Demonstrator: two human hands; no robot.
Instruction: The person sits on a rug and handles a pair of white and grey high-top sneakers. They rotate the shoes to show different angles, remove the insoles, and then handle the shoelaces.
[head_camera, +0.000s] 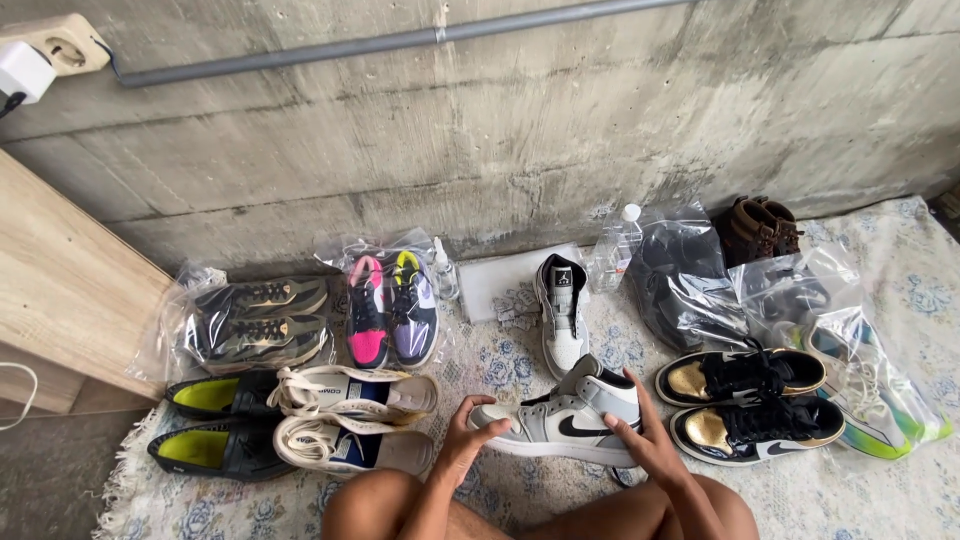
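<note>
Down on the patterned rug (880, 500), both hands grip one grey-and-white high-top sneaker (565, 420). The left hand (465, 435) curls over its toe end, fingers bent and thumb pressed on the upper. The right hand (645, 435) closes round the heel and collar, fingers spread along the side. The sneaker lies on its side, toe toward the left hand, sole facing the person's bare knees (380, 505).

Just beyond the hands, its matching sneaker (562, 310) stands upright, toe pointing back toward them, partly on a flat clear bag (500, 280). Right of the right hand, very near, sits a black-and-gold pair of sneakers (745, 400), side by side. Further right lies a clear bag with bright green-and-white shoes (860, 380), and beyond it a bagged dark pair (680, 280), a brown pair (760, 228) by the wall and a small clear bottle (615, 245).

Left of the left hand, close by, rests a white-and-blue pair with loose laces (350, 420), then black slip-ons with yellow-green insoles (215, 420). Beyond those are a pink, black and purple pair (392, 310) in a bag and an olive pair (260, 320) in another bag, near a wooden panel (60, 290). A concrete wall (500, 130) backs everything, with a grey pipe (400, 40) and a socket (60, 45).
</note>
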